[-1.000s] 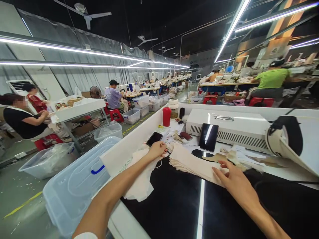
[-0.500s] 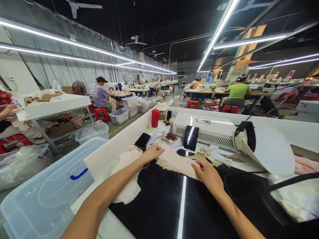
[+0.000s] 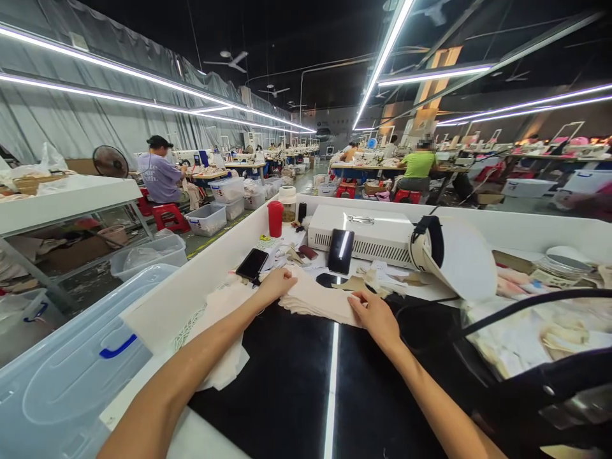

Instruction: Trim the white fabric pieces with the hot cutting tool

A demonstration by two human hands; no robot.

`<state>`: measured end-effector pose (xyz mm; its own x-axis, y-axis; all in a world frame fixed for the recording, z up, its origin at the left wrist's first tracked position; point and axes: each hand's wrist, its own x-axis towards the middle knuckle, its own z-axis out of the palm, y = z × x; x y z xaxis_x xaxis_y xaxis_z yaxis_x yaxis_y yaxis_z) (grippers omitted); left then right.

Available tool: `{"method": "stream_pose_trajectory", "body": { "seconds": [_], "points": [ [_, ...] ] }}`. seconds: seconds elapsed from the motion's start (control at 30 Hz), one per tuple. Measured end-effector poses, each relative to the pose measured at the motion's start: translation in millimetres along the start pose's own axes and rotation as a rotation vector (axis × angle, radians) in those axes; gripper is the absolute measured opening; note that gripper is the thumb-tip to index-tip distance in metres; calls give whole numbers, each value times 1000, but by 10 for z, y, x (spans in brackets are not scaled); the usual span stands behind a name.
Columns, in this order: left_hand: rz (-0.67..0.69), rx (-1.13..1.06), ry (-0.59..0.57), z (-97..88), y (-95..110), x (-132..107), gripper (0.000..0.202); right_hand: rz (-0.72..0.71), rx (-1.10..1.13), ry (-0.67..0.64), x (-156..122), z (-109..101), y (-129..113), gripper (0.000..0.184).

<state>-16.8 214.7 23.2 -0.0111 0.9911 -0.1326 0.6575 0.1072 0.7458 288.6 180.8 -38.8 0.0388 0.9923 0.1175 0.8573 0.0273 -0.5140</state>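
A stack of cream fabric pieces lies on the black work surface in front of me. My left hand holds the stack's left end, fingers curled on it. At the stack's right end, my right hand has its thumb and fingers pinched on the edge. A black phone lies just beyond my left hand. A larger white cloth hangs over the table's left edge under my left forearm.
Behind the stack stand a white machine with a dark phone leaning on it, a red cup and a white cone-shaped lamp head. A clear lidded bin sits on the floor at left. People sit at other tables further back.
My right hand slid left from lying flat beside the stack onto its right edge. My left hand moved from beside the phone onto the stack's left end. The view has turned to the right.
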Motion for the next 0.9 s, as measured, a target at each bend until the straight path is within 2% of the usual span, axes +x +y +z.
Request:
{"method": "stream_pose_trajectory", "body": {
  "seconds": [0.23,0.43,0.63,0.73,0.8,0.9],
  "points": [
    [21,69,-5,-27,43,-27,43,-3,-31,-3,-27,-7,-56,40],
    [35,130,-16,8,59,-53,43,1,-59,49,-10,25,-1,39],
    [74,174,50,-26,14,-58,42,-87,-80,220,-28,80,60,39],
    [167,205,147,-87,18,-112,42,-194,-77,308,-69,85,20,43],
    [283,228,179,-102,43,-161,39,-315,-65,322,-100,115,-47,41],
    [494,268,106,-57,91,-200,21,-500,-51,296,-139,226,-155,36]
  ]
}}
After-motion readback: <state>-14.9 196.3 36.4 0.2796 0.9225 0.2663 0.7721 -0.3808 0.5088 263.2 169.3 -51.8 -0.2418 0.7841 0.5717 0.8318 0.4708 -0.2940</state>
